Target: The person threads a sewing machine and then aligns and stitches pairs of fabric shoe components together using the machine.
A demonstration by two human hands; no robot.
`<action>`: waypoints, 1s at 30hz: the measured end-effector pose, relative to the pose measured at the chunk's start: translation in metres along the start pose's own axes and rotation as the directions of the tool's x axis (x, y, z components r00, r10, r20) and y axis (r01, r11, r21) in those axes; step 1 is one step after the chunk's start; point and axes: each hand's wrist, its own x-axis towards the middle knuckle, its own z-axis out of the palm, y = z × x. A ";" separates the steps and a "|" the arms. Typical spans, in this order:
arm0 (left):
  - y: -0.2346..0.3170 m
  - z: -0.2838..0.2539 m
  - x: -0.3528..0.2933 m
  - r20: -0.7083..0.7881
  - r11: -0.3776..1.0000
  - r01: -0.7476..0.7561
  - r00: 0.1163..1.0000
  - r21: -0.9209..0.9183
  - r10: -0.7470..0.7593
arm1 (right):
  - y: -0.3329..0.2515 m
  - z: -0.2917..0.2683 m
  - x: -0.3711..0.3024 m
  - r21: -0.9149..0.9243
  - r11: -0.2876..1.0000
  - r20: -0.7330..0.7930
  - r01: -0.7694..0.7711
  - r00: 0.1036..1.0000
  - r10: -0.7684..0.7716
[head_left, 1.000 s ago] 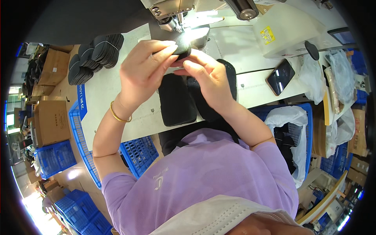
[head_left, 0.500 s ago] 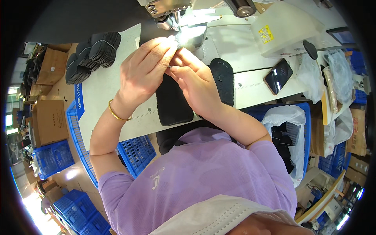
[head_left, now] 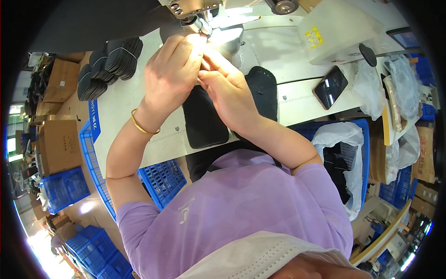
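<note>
Preferably, I would guide slowly, well clear of the sewing machine, near which left hand and right hand curl inward, how closed or on what I cannot tell, black pads lying nearer on the table.

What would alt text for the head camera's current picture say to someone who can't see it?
A person's left hand and right hand meet at the brightly lit working end of a sewing machine. Black pads lie nearer the body on the white worktable, with bundled black stacks to the left and a smartphone to the right.
</note>
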 end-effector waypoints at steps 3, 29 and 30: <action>0.003 0.001 0.002 -0.002 1.000 0.028 1.000 -0.003 -0.028 | -0.001 -0.001 -0.001 -0.024 1.000 -0.015 -0.004 1.000 0.004; 0.028 -0.027 -0.019 -0.086 0.959 0.031 0.995 -0.283 -0.058 | -0.026 -0.016 -0.035 -0.593 0.799 -0.122 -0.095 0.992 0.027; 0.028 -0.026 -0.021 -0.113 0.963 -0.022 0.994 -0.270 -0.009 | -0.028 -0.013 -0.036 -0.619 0.784 -0.098 -0.053 0.995 -0.010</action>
